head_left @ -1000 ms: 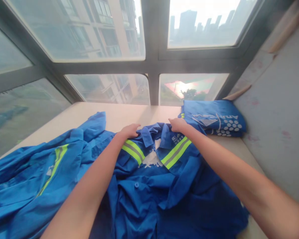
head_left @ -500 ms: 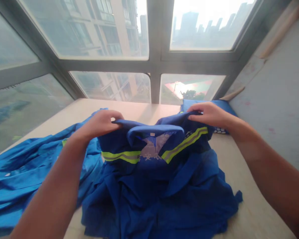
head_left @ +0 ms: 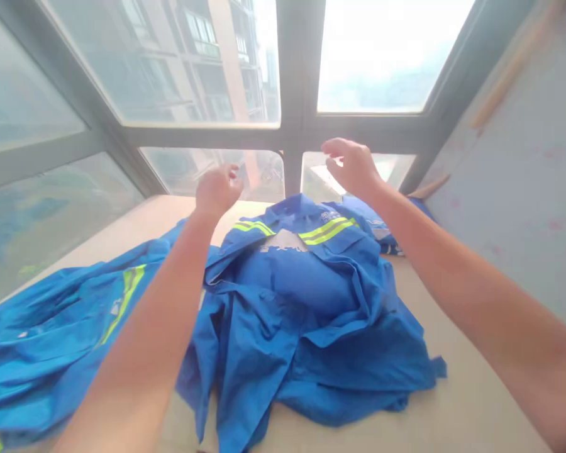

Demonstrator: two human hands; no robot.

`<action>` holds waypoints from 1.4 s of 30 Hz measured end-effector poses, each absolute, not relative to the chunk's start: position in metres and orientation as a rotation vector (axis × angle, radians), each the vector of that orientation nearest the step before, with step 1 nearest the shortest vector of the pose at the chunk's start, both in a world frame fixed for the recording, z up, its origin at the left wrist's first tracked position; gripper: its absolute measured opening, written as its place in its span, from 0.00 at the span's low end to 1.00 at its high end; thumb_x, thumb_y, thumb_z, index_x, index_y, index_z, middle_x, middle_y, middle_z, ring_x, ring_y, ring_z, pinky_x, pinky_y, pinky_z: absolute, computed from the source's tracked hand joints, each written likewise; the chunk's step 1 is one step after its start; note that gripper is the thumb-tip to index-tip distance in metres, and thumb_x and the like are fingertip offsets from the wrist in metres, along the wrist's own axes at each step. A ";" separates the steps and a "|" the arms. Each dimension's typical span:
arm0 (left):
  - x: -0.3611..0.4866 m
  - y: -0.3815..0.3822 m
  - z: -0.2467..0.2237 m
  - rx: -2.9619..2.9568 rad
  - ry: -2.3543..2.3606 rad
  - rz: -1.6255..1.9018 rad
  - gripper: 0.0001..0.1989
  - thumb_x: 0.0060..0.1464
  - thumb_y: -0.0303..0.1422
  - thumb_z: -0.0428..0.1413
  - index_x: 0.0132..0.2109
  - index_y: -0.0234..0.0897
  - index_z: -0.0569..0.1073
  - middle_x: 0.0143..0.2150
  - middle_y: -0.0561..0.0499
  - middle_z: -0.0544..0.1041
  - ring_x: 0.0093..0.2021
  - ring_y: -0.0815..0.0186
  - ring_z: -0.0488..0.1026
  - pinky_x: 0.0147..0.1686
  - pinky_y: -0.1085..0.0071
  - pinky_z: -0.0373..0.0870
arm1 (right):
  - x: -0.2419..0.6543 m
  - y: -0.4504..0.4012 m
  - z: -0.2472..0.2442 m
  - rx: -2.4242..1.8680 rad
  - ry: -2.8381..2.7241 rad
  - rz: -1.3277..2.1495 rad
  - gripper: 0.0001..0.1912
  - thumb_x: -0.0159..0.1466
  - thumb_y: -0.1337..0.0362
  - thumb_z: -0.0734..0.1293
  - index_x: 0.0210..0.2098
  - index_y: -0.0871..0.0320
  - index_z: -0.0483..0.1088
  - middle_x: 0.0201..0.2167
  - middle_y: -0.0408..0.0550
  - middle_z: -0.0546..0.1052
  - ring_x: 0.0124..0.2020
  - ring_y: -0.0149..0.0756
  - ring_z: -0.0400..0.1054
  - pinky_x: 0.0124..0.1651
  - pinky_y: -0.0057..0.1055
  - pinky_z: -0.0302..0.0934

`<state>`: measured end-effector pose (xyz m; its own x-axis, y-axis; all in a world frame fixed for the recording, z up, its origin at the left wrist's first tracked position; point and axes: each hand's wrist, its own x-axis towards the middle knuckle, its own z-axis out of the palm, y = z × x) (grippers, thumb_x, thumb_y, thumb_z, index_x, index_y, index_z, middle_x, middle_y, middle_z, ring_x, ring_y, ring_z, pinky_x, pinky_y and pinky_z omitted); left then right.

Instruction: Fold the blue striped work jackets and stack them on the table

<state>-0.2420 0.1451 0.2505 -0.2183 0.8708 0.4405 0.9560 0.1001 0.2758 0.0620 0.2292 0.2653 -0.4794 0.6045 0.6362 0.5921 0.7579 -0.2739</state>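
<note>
A blue jacket (head_left: pixel 283 283) with yellow-green and grey reflective stripes lies crumpled and partly open on a pale surface (head_left: pixel 453 402), its collar toward the window. My left hand (head_left: pixel 219 189) is raised above the jacket's upper left, fingers loosely curved and apart, holding nothing. Over the collar's right side hovers my right hand (head_left: pixel 351 165), also empty, with thumb and fingers apart. Neither hand touches the cloth.
Another blue garment (head_left: pixel 61 333) with a reflective stripe lies on the left, partly behind my left forearm. Folded blue cloth (head_left: pixel 391 242) sits at the back right. Window frames (head_left: pixel 302 135) rise behind, and a pale wall (head_left: pixel 523 207) stands on the right.
Both hands have let go of the jacket's shoulders and risen. The jacket's upper part has dropped flat onto the surface, and the view has shifted slightly.
</note>
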 end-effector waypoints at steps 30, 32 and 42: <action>-0.193 -0.173 0.066 -1.816 -2.677 -0.783 0.18 0.50 0.41 0.52 0.47 0.46 0.77 0.42 0.48 0.83 0.48 0.50 0.79 0.46 0.58 0.78 | 0.256 -0.039 0.053 -1.540 -1.252 1.277 0.24 0.49 0.54 0.67 0.42 0.58 0.77 0.38 0.52 0.83 0.39 0.48 0.78 0.41 0.40 0.73; -0.221 -0.181 0.087 -1.750 -2.693 -0.825 0.21 0.48 0.45 0.54 0.49 0.46 0.78 0.42 0.49 0.83 0.48 0.50 0.79 0.47 0.57 0.78 | 0.283 -0.030 0.081 -1.537 -1.224 1.210 0.25 0.49 0.54 0.68 0.43 0.58 0.77 0.37 0.52 0.83 0.36 0.46 0.78 0.38 0.37 0.72; -0.275 -0.222 0.090 -1.613 -2.628 -0.562 0.25 0.51 0.42 0.49 0.52 0.36 0.74 0.51 0.38 0.79 0.50 0.48 0.77 0.51 0.53 0.74 | 0.351 -0.045 0.068 -1.787 -1.767 0.813 0.15 0.51 0.54 0.66 0.33 0.53 0.78 0.34 0.53 0.82 0.38 0.53 0.76 0.44 0.47 0.69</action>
<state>-0.2746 -0.2221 0.0901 -0.4704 0.8617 0.1905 0.8643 0.4062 0.2967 0.3512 -0.0450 0.0677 -0.0180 0.9974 -0.0703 0.7024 -0.0374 -0.7108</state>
